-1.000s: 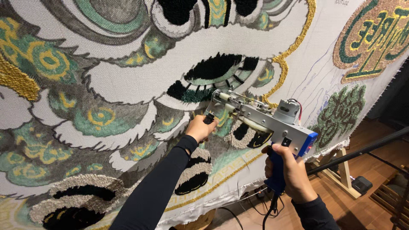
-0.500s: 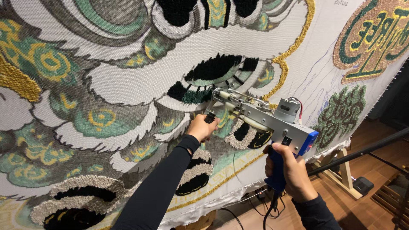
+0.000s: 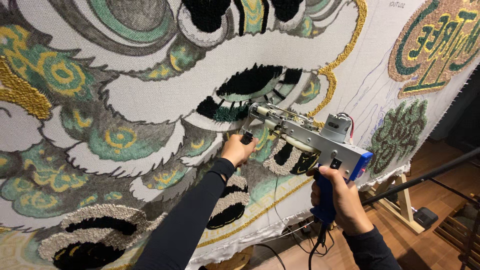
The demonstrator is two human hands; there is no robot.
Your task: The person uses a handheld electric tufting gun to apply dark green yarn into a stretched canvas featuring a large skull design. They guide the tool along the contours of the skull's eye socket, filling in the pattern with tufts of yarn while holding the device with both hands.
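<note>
Both of our hands are closed on the grey metal tufting gun with a blue pistol handle [image 3: 310,137]. Our right hand [image 3: 340,200] wraps fully around the blue handle at the rear of the tool, fingers curled shut, while our left hand [image 3: 239,150] clamps a small black front grip beneath the barrel, thumb and fingers pinched around it.

Around the tool we note a large white backing cloth [image 3: 150,95] stretched upright, filling most of the view and carrying tufted patterns in green, gold, grey and black. A black cable [image 3: 316,247] hangs from the base of the handle. A wooden frame leg [image 3: 400,205] and a dark slanted pole [image 3: 425,177] stand to the right over a brown wooden floor [image 3: 430,245]. Nothing lies between the hands and the cloth.

The gun sits between the two hands, angled up and to the left, with its needle end touching the cloth at a dark green and black tufted patch [image 3: 227,111]. A cylindrical motor with red wiring rides on top of the body, just above our right hand.
</note>
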